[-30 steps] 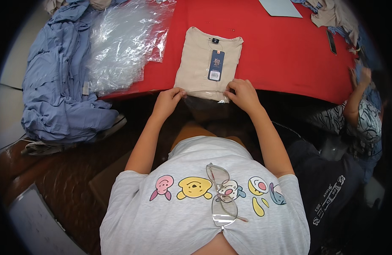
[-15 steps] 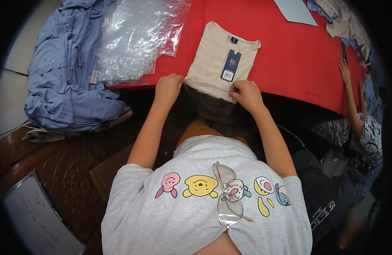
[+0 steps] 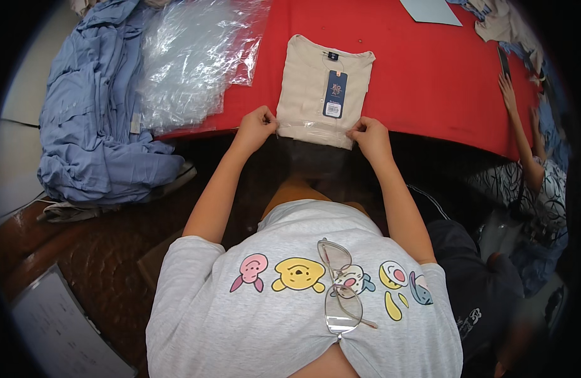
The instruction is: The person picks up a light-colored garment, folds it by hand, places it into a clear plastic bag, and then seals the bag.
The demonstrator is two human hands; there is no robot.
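Observation:
A folded beige shirt (image 3: 300,85) lies at the front edge of the red table, its neckline facing away from me. A dark blue hang tag (image 3: 335,93) rests on its front. Clear plastic, seemingly a bag (image 3: 312,128), crosses the shirt's lower end, and its loose part hangs over the table edge. My left hand (image 3: 256,131) is closed in a pinch on the plastic at the shirt's lower left corner. At the lower right corner my right hand (image 3: 371,138) pinches the other side of it. The fingertips partly hide their grip.
Clear plastic bags (image 3: 183,69) are stacked to the left on the red table (image 3: 429,82). Beside them lies a heap of blue garments (image 3: 92,126). A pale sheet (image 3: 432,11) is at the far right. Another person's hand (image 3: 507,94) touches the right table edge, near more garments (image 3: 514,31).
The shirt has turned slightly and now lies straighter. Its plastic-covered lower end sits flatter on the table edge. My right hand has shifted slightly outward to the corner.

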